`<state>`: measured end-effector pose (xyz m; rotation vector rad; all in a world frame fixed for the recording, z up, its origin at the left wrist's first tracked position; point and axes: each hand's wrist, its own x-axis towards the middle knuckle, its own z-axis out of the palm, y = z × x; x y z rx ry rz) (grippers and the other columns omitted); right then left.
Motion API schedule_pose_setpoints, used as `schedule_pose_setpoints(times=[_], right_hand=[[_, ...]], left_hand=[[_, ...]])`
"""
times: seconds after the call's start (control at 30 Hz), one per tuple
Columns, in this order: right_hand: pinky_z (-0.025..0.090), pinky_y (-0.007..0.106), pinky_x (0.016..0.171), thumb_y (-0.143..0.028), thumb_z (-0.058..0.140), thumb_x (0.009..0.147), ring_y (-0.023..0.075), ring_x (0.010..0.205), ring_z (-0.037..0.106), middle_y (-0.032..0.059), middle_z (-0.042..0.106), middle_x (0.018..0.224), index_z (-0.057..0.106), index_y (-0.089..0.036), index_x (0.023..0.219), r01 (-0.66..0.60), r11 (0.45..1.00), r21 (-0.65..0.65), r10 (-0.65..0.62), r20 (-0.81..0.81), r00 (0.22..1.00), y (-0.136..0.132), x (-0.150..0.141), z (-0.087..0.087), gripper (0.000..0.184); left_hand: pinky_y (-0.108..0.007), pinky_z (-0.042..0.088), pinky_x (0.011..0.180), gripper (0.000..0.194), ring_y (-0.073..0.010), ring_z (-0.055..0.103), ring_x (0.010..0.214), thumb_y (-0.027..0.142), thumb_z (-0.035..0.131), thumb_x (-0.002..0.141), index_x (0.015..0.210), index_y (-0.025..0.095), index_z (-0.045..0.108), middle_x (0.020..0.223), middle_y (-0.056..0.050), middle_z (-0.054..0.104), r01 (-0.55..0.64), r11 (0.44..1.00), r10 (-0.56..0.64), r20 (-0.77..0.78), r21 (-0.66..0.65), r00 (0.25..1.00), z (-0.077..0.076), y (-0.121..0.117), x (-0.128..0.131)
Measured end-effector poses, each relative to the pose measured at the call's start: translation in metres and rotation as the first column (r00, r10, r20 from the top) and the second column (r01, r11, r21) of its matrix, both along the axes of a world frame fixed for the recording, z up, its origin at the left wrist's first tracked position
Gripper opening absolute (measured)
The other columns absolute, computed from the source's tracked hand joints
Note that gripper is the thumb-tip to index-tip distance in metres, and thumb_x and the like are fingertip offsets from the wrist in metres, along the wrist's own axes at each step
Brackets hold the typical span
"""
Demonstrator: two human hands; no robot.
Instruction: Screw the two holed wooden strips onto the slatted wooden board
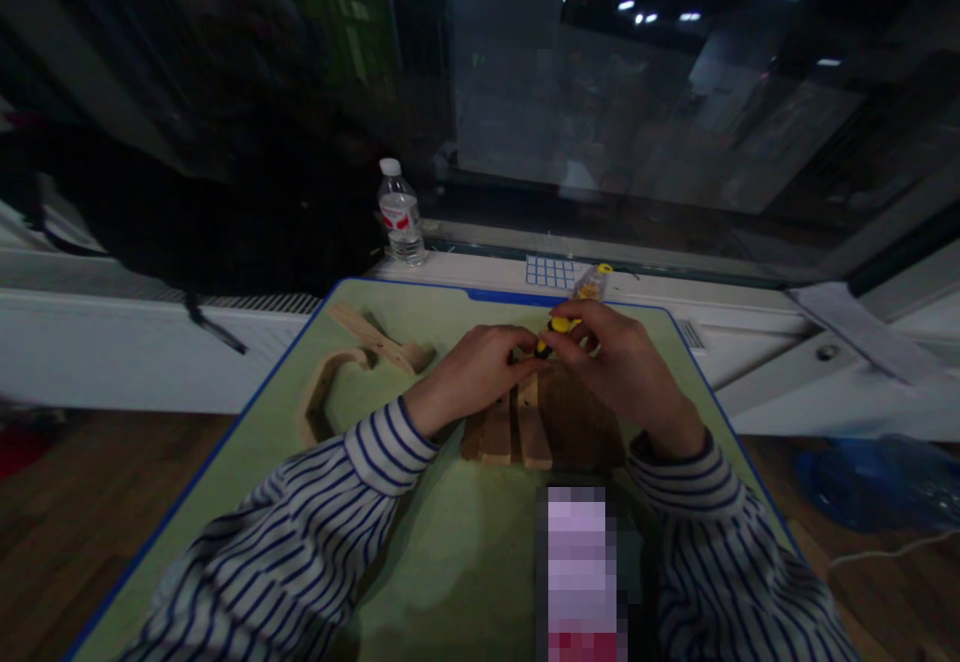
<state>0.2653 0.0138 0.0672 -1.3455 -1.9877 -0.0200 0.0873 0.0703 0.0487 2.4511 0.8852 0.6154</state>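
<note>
My right hand (619, 357) is closed around a short yellow-and-black screwdriver (560, 324), whose tip I cannot see. At its lower end, the fingers of my left hand (484, 367) pinch close together; whether they also hold a screw is hidden. Beneath both hands lies a brown wooden board (581, 422) on the table. Two pale wooden strips, a left strip (496, 434) and a right strip (532, 427), lie side by side on the board, with a narrow gap between them. Their far ends are partly covered by my hands.
On the green table (450, 542) to the left lie a curved wooden piece (319, 392) and crossed wooden parts (375, 337). A phone (577, 562), pixelated, is at the near edge. On the sill stand a water bottle (401, 217) and a small plastic bag (591, 284); a black bag (225, 212) sits left.
</note>
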Motion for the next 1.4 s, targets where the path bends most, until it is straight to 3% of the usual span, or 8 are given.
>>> schedule_pose_setpoints(times=[0.2,0.37,0.57,0.77,1.07,1.23,1.4], right_hand=[[0.055,0.032,0.07,-0.025,0.054,0.089,0.0165,0.08,0.068,0.0093,0.069,0.111,0.054,-0.019,0.126,-0.1,0.994,-0.052,0.099,-0.026,0.995,-0.0035,0.0001,0.0042,0.037],[0.055,0.034,0.076,-0.022,0.053,0.09,0.0184,0.086,0.068,0.0092,0.07,0.109,0.059,-0.018,0.12,-0.092,0.995,-0.042,0.092,-0.009,0.996,-0.0017,0.0007,0.0017,0.031],[0.054,0.031,0.067,-0.029,0.057,0.089,0.0167,0.075,0.067,0.0089,0.07,0.103,0.06,-0.017,0.113,-0.052,0.999,-0.015,0.052,0.019,0.998,0.0004,0.0012,-0.0016,0.026],[0.052,0.03,0.063,-0.036,0.059,0.088,0.0179,0.074,0.066,0.007,0.069,0.091,0.06,-0.018,0.104,-0.031,1.0,0.001,0.031,0.025,0.999,0.0021,0.0005,-0.0022,0.024],[0.055,0.033,0.073,-0.027,0.054,0.09,0.0167,0.08,0.067,0.0096,0.069,0.108,0.056,-0.017,0.123,-0.096,0.993,-0.067,0.095,-0.013,0.995,-0.0031,0.0001,0.0026,0.034],[0.055,0.035,0.077,-0.024,0.052,0.091,0.0189,0.088,0.067,0.0087,0.07,0.11,0.058,-0.019,0.121,-0.113,0.993,-0.045,0.113,-0.001,0.994,-0.001,-0.0003,0.0002,0.031],[0.055,0.034,0.071,-0.03,0.055,0.091,0.0189,0.079,0.068,0.0091,0.071,0.102,0.06,-0.018,0.116,-0.064,0.998,-0.029,0.064,0.008,0.998,0.0014,-0.0005,-0.0026,0.028]], left_hand=[[-0.024,0.039,0.059,0.017,-0.015,0.063,0.068,0.022,0.055,0.086,0.094,0.017,0.069,0.082,-0.003,0.072,0.024,1.0,-0.024,-0.008,0.012,1.0,0.0006,0.0004,-0.0012],[-0.024,0.039,0.059,0.018,-0.0141,0.061,0.065,0.021,0.056,0.084,0.096,0.017,0.069,0.083,-0.003,0.072,0.027,1.0,-0.026,-0.016,0.01,1.0,0.0005,0.0007,-0.0009],[-0.025,0.043,0.064,0.025,-0.0165,0.064,0.074,0.037,0.06,0.085,0.1,0.018,0.069,0.088,-0.004,0.072,-0.006,1.0,0.006,0.006,-0.02,1.0,0.0011,0.0009,-0.0001],[-0.024,0.043,0.065,0.019,-0.017,0.065,0.075,0.034,0.063,0.084,0.094,0.019,0.07,0.086,-0.003,0.073,-0.037,0.999,0.037,0.004,0.0,0.999,0.0003,0.0018,-0.0002],[-0.023,0.044,0.066,0.016,-0.0161,0.066,0.075,0.025,0.057,0.088,0.094,0.018,0.071,0.087,-0.003,0.074,0.024,1.0,-0.024,0.039,-0.015,0.999,-0.001,0.0033,-0.0023],[-0.023,0.044,0.066,0.016,-0.0159,0.065,0.073,0.023,0.057,0.087,0.093,0.018,0.071,0.086,-0.003,0.074,0.053,0.998,-0.053,0.028,-0.015,0.998,-0.0029,0.0052,-0.0024],[-0.024,0.043,0.065,0.02,-0.0162,0.066,0.076,0.027,0.058,0.087,0.101,0.019,0.07,0.089,-0.003,0.073,0.022,0.999,-0.021,0.009,-0.041,1.0,-0.0018,0.0037,-0.0015]])
